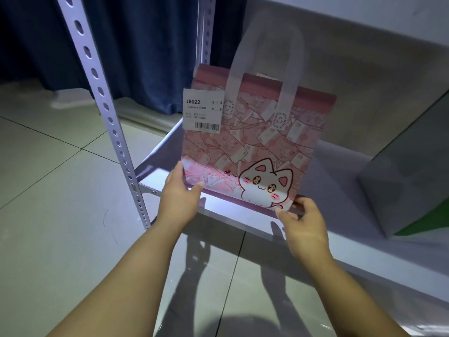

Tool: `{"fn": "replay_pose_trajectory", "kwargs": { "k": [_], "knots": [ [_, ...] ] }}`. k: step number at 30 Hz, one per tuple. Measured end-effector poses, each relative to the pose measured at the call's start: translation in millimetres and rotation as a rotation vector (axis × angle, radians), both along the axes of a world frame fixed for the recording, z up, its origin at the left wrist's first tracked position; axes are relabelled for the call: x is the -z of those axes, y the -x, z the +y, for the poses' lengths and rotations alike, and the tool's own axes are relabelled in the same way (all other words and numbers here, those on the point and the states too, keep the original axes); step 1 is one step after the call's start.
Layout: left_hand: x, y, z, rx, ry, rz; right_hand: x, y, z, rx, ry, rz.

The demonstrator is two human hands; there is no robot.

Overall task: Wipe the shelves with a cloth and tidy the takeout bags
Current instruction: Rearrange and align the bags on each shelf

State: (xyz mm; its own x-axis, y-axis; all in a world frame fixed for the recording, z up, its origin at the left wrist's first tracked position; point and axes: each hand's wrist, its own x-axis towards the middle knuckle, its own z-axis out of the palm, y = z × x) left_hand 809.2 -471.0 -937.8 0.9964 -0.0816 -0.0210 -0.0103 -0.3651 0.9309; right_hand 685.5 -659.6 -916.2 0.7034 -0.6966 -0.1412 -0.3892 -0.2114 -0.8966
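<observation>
So this is the bag-tidying half of the job, not the wiping. No cloth anywhere in view.

The pink paper takeout bag with the cartoon cat print [255, 142] is held upright with its printed face and white order label [203, 109] toward the camera. Its frosted white loop handles [267, 57] stand straight up. The bottom edge sits right over the front lip of the low white metal shelf [160, 164], just right of the perforated white upright post [104, 98]. I can't tell whether the base is touching the shelf or floating just above it.

Grip-wise:
- The left hand [179, 193] pinches the lower left corner, thumb on the front face and fingers tucked behind.
- The right hand [303, 222] does the same at the lower right corner, fingers curled around the bottom edge.
- Both grips are closed on the bag, and neither is anywhere near the handles.

My guess for the next move is to slide it back and set it flat on the shelf, label facing out. It should also square up beside the grey box with the green patch [408, 178] on the right. It looks light and floppy, so letting go of one corner early would probably tip it.
</observation>
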Motion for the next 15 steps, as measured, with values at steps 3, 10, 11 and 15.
{"fn": "replay_pose_trajectory", "kwargs": {
  "k": [3, 10, 11, 15],
  "knots": [
    [0.0, -1.2, -6.3, 0.034, 0.018, 0.021, 2.2, 4.9, -6.6, 0.010, -0.006, 0.010],
    [1.8, 1.5, -2.5, 0.014, 0.007, 0.035, 6.3, 11.1, -2.6, -0.020, -0.041, -0.012],
    [2.8, 1.7, -0.4, 0.011, 0.005, 0.038, 6.1, 12.7, -1.6, -0.036, -0.018, -0.017],
    [2.5, 5.8, 6.9, 0.012, -0.040, 0.048, 2.3, 20.4, 2.5, -0.071, 0.034, -0.001]
  ]
}}
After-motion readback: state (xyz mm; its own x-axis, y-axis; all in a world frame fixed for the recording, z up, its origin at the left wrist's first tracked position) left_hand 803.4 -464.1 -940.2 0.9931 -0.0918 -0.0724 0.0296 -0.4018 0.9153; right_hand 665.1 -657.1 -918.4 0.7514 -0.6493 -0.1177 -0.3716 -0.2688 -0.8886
